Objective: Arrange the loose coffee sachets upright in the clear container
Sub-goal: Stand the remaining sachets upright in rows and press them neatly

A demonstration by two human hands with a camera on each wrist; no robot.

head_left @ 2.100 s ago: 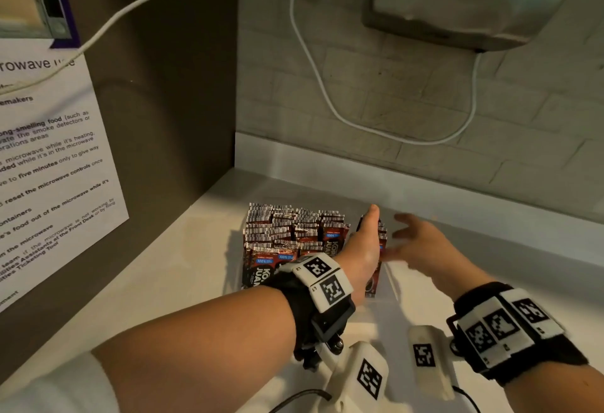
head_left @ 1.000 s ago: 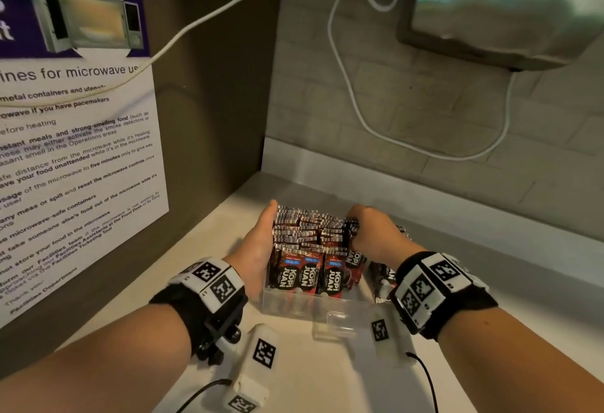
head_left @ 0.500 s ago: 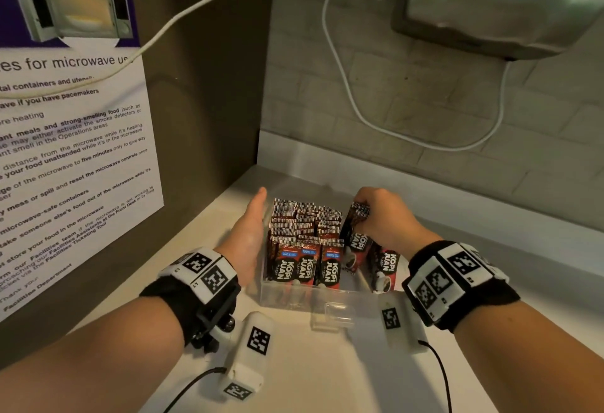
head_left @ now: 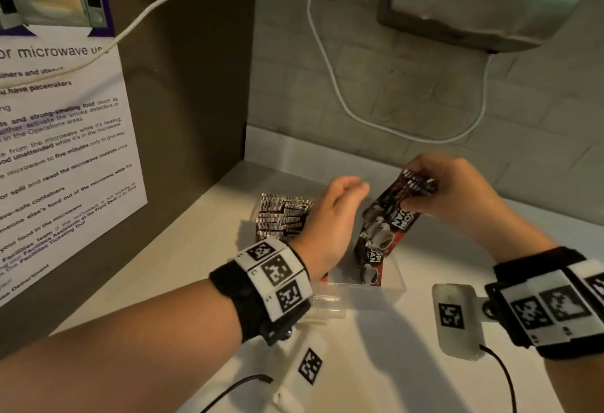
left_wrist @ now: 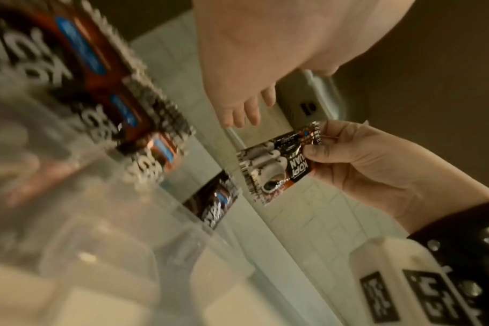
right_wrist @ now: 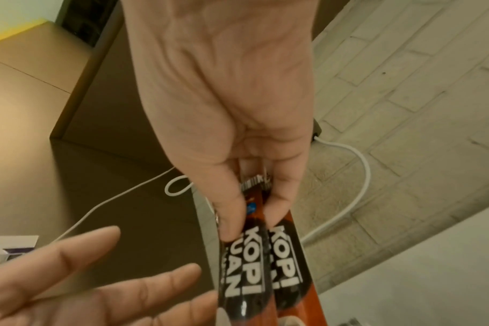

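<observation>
Grey brick wall behind white counter (head_left: 408, 363), back-left corner. Right hand (head_left: 457, 193) pinches two coffee sachets (head_left: 390, 213) by their top ends, lifted above the clear container (head_left: 389, 285), long axis tilted, lower ends pointing down-left; half a second ago it was down among the packed sachets (head_left: 282, 216). Left hand (head_left: 330, 223), fingers relaxed, holds nothing, now over the container rather than beside it. Container's front rows hidden by left wrist.
</observation>
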